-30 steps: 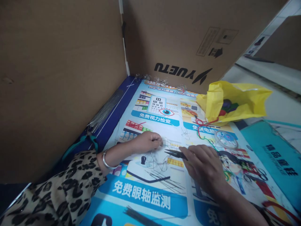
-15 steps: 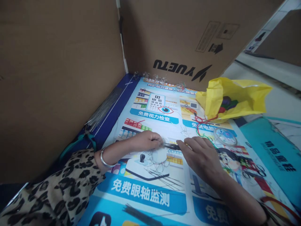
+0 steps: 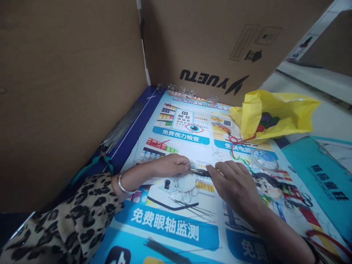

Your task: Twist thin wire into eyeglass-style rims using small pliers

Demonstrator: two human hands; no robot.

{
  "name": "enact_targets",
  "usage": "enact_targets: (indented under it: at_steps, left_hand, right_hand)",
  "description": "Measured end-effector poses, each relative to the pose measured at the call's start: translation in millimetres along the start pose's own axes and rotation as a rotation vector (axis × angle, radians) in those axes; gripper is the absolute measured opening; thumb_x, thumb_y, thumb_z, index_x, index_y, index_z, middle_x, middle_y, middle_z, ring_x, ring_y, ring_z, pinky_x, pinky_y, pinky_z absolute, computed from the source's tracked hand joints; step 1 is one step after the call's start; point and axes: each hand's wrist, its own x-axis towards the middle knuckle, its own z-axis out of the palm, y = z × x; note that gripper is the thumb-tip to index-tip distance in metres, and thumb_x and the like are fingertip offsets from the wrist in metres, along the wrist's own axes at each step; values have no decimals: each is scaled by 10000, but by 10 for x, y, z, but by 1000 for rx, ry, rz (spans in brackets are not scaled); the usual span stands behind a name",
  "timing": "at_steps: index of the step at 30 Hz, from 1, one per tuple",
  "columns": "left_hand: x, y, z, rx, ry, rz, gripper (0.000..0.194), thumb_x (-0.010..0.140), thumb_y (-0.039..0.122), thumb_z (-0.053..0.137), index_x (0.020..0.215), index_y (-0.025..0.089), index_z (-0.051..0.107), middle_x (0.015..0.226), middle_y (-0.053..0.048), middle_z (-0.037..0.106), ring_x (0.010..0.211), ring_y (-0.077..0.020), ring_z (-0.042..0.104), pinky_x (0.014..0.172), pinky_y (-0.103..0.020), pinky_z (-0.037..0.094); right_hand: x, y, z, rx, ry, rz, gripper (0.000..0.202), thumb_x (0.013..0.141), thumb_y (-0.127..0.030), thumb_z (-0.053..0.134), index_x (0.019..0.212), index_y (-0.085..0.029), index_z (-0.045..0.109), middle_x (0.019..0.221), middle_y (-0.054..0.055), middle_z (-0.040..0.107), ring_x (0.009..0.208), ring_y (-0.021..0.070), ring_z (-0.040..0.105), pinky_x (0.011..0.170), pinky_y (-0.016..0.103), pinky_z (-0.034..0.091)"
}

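Observation:
My left hand is closed in a pinch on a thin, curled piece of wire. My right hand grips a pair of narrow-nosed pliers, whose tips meet the wire right beside my left fingertips. Exactly where the jaws bite is too small to make out. Below the hands, more looped wire lies on the printed poster sheet. Several straight wire pieces are scattered just in front of it.
Cardboard panels wall the left and back. A yellow bag with coloured balls of yarn stands back right, by a clear roll. Teal-handled pliers and a wire bundle lie left; dark wires lie in front.
Both hands stay almost in place, with the pliers still at the wire. The whole view has shifted very slightly.

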Motion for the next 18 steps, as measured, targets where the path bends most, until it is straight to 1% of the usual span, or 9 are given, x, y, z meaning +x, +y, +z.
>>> enact_targets:
  at_steps: [3, 6, 10, 15, 18]
  left_hand:
    - [11, -22, 1, -14, 14, 18, 125, 781, 185, 425, 702, 141, 512, 636, 26, 470, 589, -78, 403, 555, -204, 313]
    - [18, -33, 5, -9, 30, 23, 122, 773, 178, 441, 688, 136, 517, 614, 32, 449, 577, -73, 381, 543, -200, 294]
    - [13, -21, 7, -34, 19, 30, 140, 783, 181, 443, 675, 135, 519, 600, 35, 445, 563, -71, 373, 542, -199, 299]
    - [8, -10, 5, -21, 16, -26, 138, 805, 198, 448, 755, 132, 559, 626, 24, 492, 570, -73, 403, 547, -195, 320]
    - [10, -17, 5, 17, 14, -1, 153, 813, 206, 443, 748, 131, 561, 645, 20, 506, 597, -77, 418, 569, -194, 329]
  right_hand:
    - [-6, -12, -23, 1, 4, 31, 176, 791, -157, 555, 947, -203, 623, 783, 37, 585, 763, 183, 451, 685, 317, 277]
    - [-5, -19, -28, -1, -1, 39, 188, 796, -149, 540, 955, -203, 624, 791, 41, 584, 766, 183, 451, 686, 319, 276]
    - [-2, -18, -18, -8, -3, 15, 199, 794, -146, 538, 966, -199, 621, 793, 42, 578, 770, 186, 446, 688, 328, 280]
    - [-5, -8, -12, -19, -29, -19, 204, 792, -148, 542, 977, -203, 609, 784, 34, 565, 773, 189, 431, 691, 334, 273]
    - [3, -11, -21, -27, -44, -33, 201, 792, -151, 546, 977, -202, 604, 784, 35, 560, 771, 190, 422, 691, 334, 264]
